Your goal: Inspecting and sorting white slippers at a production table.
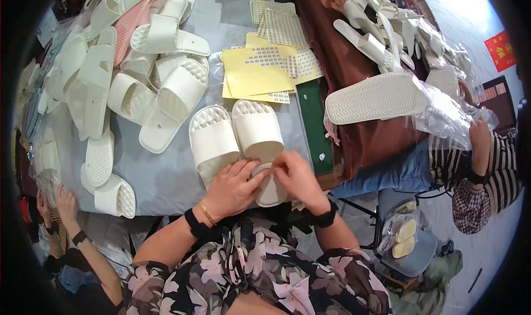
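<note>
We've got both hands on the white slipper pair [238, 135] at the near edge of the tabletop [166, 174]. Left hand [232, 188] lies flat w/ fingers loosely curled over the left slipper's heel; right hand [296, 176] pinches at the right slipper's heel, grip nearly closed. Risk: that heel overhangs the edge, so a nudge could tip it off. Whatever's between the fingertips is hidden; the slipper pile [127, 66] far left blurs at the rim.
</note>
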### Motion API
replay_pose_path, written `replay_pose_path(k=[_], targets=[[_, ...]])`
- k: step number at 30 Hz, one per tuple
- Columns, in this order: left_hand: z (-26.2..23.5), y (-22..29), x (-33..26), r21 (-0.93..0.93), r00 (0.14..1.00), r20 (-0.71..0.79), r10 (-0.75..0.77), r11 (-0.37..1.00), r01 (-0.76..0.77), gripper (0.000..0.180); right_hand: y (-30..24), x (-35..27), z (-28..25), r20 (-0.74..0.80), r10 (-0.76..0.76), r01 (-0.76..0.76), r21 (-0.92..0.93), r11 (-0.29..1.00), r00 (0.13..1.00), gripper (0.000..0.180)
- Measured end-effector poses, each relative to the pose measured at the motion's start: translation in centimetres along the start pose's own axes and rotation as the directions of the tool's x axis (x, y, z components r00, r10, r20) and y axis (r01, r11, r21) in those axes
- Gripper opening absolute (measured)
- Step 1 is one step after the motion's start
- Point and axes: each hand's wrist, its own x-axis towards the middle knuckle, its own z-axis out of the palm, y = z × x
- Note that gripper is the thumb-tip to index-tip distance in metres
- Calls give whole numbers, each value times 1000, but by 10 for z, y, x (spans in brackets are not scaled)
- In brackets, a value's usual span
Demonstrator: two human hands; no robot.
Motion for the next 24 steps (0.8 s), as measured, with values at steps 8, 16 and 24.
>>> replay_pose_path(k=[8,16,24], targets=[[-3,4,8,47,999,41,-3,999,1,51,17,58,-49,-256,9,4,49,999,967,13],[1,2,3,16,997,71,-33,999,32,57,25,123,-48,-236,-93,57,-154,986,967,13],[2,1,1,26,1000,24,-8,1000,7,52,28,176,-34,-122,-56,41,-126,991,991,17]])
